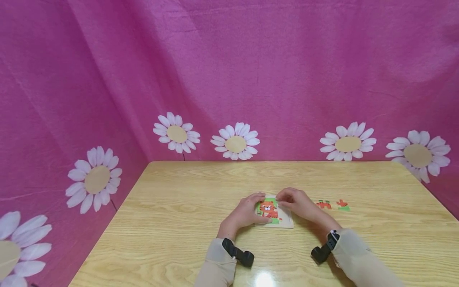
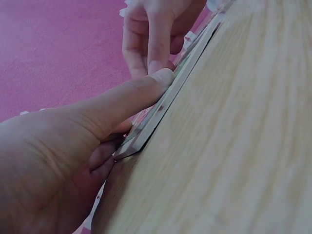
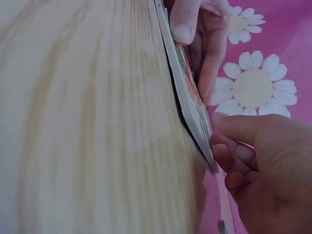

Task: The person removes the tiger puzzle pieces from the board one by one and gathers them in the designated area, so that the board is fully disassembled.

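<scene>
A jigsaw puzzle board with a pale frame lies on the table, showing an orange tiger face on green in its left part; bare tray shows at its right. My left hand grips the board's left side, thumb over the near edge and fingers toward the far edge. In the left wrist view the left thumb presses on the board's rim. Over the far right part of the board is my right hand, thumb and fingers bent at the surface. Whether a piece sits between its fingertips is hidden.
Loose orange and green puzzle pieces lie right of the board, partly behind the right forearm, with another orange and green piece farther right. The wooden table ends at a pink curtain with white flowers.
</scene>
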Demonstrator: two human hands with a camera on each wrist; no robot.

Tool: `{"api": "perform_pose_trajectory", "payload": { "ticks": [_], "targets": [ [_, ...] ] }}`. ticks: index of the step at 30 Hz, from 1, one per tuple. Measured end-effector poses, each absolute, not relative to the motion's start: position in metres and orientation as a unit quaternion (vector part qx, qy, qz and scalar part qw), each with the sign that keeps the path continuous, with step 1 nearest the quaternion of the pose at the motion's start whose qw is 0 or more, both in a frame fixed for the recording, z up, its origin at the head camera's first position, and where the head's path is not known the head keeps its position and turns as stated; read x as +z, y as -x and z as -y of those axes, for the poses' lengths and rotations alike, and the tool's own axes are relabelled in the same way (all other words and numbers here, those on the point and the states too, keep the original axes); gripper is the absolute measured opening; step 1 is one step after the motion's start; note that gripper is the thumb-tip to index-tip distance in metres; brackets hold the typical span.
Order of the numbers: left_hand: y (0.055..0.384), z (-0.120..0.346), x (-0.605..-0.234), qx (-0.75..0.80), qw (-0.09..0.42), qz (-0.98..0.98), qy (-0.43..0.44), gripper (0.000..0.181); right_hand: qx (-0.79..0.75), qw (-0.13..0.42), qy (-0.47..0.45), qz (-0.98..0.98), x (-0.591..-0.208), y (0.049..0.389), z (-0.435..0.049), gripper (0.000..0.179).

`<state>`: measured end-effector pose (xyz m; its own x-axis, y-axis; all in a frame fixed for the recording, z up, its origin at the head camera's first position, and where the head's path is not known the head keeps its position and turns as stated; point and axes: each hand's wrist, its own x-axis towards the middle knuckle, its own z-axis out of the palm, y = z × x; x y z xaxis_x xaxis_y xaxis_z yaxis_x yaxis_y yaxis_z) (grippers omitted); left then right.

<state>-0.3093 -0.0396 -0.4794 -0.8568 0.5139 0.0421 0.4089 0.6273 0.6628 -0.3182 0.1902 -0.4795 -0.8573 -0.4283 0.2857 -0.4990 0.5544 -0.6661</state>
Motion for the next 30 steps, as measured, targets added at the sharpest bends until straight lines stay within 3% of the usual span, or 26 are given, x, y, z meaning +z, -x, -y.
{"api": "perform_pose_trajectory", "payload": {
  "ticks": [11,20,30],
  "targets": [
    [0.311,0.038,-0.481,0.350,0.076,-0.899,-0.251,0.073,0.386,0.036,-0.256,0.885,-0.474,0.320,-0.178,0.009],
    [0.311,0.039,-0.484,0.346,0.079,-0.901,-0.251,0.076,0.390,0.008,-0.190,0.901,-0.474,0.321,-0.166,0.012],
    [0.311,0.039,-0.483,0.350,0.087,-0.899,-0.247,0.075,0.371,0.019,-0.184,0.910,-0.471,0.322,-0.163,0.013]
  ]
}}
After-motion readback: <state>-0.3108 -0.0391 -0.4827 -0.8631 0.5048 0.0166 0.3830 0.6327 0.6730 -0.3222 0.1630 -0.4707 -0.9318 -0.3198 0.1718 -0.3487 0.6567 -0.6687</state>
